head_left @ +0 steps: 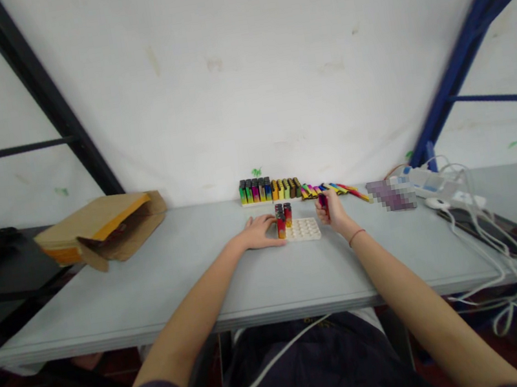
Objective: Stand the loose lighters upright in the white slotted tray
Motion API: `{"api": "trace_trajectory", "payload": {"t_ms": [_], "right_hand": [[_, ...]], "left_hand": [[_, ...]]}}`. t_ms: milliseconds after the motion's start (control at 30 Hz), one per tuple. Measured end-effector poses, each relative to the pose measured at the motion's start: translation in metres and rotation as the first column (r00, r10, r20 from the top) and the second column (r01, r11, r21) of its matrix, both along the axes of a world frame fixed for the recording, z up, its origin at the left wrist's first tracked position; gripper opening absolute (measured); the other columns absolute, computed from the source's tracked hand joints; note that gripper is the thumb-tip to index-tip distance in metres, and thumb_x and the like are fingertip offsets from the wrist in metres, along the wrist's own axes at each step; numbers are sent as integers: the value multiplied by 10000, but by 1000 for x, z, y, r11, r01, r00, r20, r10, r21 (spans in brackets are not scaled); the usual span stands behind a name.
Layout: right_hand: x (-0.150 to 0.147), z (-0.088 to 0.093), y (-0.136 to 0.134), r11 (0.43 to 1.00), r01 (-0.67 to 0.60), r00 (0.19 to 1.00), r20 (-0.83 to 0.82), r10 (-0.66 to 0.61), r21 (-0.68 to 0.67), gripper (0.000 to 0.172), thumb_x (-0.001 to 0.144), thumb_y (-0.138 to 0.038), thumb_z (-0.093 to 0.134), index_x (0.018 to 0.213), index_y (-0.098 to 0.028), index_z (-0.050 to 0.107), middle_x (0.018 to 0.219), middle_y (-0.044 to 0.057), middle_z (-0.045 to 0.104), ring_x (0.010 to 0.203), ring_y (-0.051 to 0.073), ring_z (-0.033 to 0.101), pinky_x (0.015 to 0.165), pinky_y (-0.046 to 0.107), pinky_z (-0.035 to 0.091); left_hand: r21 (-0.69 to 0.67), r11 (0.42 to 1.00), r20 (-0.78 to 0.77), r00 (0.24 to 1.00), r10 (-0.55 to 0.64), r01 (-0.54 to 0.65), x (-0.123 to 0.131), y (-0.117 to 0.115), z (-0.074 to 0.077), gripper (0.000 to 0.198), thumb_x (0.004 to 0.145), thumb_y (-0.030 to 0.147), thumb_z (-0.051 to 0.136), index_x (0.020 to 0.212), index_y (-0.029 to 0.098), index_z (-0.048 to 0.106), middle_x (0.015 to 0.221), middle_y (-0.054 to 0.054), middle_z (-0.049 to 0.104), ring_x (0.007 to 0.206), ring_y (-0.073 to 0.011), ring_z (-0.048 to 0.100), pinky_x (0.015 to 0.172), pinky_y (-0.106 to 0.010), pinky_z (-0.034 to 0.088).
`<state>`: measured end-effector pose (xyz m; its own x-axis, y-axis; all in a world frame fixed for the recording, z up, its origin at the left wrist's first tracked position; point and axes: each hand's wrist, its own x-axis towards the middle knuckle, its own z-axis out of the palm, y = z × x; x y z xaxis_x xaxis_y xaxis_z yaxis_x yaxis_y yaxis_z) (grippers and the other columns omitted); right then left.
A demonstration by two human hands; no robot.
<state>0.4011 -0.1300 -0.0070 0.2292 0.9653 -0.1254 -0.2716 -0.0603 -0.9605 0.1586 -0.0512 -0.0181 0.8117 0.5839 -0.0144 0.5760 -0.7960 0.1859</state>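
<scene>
A white tray (304, 230) with rows of round holes lies on the table in front of me. At its left end stand several lighters (281, 224) with black tops and red-to-yellow bodies. My left hand (259, 232) spans that end of the tray, thumb along the front and fingers toward the back, gripping it beside the lighters. Just right of the tray, my right hand (334, 209) is closed around a dark purple-red lighter (323, 201), held upright. My palm and fingers hide part of it.
Behind the tray, upright lighters with green, blue and purple bodies (255, 191) adjoin yellow-green ones (286, 188). Loose colourful lighters (331, 188) lie to their right. An opened cardboard box (102, 228) sits left. A pixelated item (391, 195), power strip (426, 180) and tangled cables (496, 241) occupy the right.
</scene>
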Motion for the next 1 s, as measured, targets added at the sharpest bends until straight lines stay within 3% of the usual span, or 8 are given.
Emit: {"api": "trace_trajectory", "payload": {"t_ms": [300,600,800,1000], "right_hand": [[-4,9,-2,994,110,992,-62,-109,12,401,850,-520,245,574,-230,269,374,-80,196,295,65,107,312,196,78],[1,1,1,998,42,999,6,-42,48,477,819,-630,269,554,-235,274,381,-77,208,293,64,125,308,200,93],[-2,8,-2,987,163,987,-4,-163,6,429,845,-566,224,565,-243,252,362,-84,167,292,71,84,306,209,67],[-8,5,1,976,199,969,128,-209,88,322,840,-508,372,674,-233,356,429,-85,293,333,78,204,314,194,166]], "left_hand": [[0,1000,-6,1000,9,-9,0,1,-1,859,756,760,501,1415,233,339,1514,-124,289,1385,-341,241,1115,-561,87],[-15,1000,-13,1000,20,-21,0,-1,1,852,758,751,508,1421,246,328,1520,-117,282,1388,-343,229,1113,-564,80],[1,1000,2,1000,2,-2,0,1,-1,874,752,764,498,1415,216,348,1506,-128,304,1377,-353,251,1113,-556,107],[-11,1000,4,1000,0,0,0,-1,1,874,757,759,501,1422,217,334,1508,-135,294,1376,-347,251,1108,-571,96]]}}
